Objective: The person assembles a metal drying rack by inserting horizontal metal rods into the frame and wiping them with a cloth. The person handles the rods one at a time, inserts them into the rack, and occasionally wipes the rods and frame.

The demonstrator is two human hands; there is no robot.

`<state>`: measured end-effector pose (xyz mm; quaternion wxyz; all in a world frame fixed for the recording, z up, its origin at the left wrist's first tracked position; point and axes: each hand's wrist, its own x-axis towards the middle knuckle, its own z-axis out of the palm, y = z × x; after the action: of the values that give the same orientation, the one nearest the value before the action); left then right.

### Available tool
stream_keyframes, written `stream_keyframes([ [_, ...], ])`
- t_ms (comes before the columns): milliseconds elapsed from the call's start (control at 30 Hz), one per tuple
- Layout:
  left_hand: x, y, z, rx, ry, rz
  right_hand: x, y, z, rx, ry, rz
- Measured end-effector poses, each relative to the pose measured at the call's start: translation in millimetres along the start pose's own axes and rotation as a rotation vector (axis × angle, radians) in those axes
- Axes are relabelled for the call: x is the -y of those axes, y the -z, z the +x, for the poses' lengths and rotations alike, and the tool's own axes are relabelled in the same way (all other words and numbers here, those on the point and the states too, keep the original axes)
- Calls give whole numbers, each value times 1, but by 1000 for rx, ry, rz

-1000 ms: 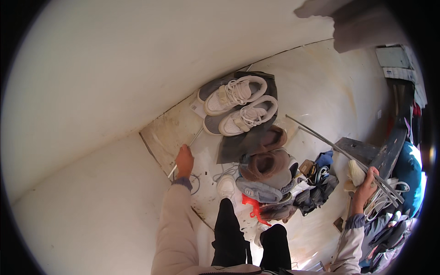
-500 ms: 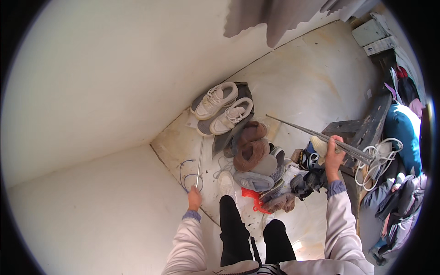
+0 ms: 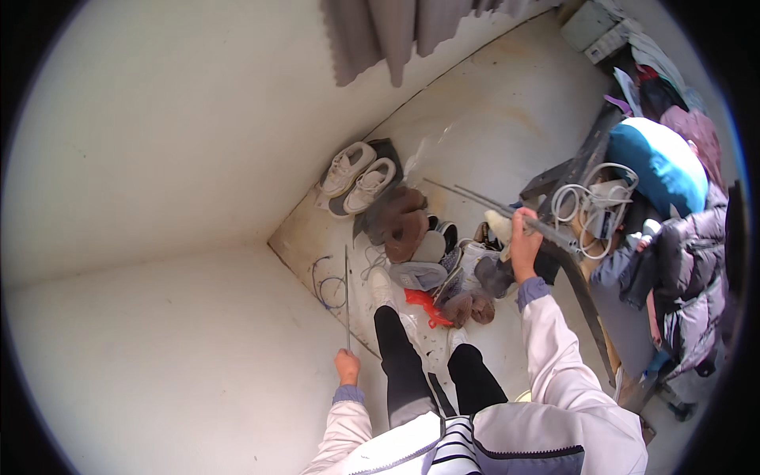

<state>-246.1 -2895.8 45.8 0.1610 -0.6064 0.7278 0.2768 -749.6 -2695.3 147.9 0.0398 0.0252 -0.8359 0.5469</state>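
Observation:
My left hand grips the near end of a thin metal rod that points away from me toward the floor corner. My right hand is closed around a bundle of long grey metal rods held slantwise above a heap of shoes. Under the rods lie brown shoes, grey shoes and a red scrap. A pair of white sneakers sits on a dark mat against the wall. My black-trousered legs stand beside the heap.
White walls meet in a corner at left. A blue wire loop lies on the floor by the wall. A dark rack at right carries a white coiled cable, a blue cushion and a puffy jacket. Grey curtains hang above.
My left hand has lifted off the floor and drawn back toward me, now holding a single thin rod. My right hand with the rod bundle has risen and moved leftward over the shoes.

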Motion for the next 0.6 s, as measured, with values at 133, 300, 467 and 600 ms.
stream_keyframes([
  [133, -10, 21, -40, -22, 22, -51, 55, 81, -40, 50, -104, 41],
  [300, -49, 53, -105, -260, -74, -250, 99, 171, -80, 49, 51, -126],
  [467, -125, 113, -180, -254, -385, -439, 127, 249, -114, 122, -73, -86],
  [600, -195, 135, -197, -99, -805, -523, 150, 291, -121, -22, -107, 27],
])
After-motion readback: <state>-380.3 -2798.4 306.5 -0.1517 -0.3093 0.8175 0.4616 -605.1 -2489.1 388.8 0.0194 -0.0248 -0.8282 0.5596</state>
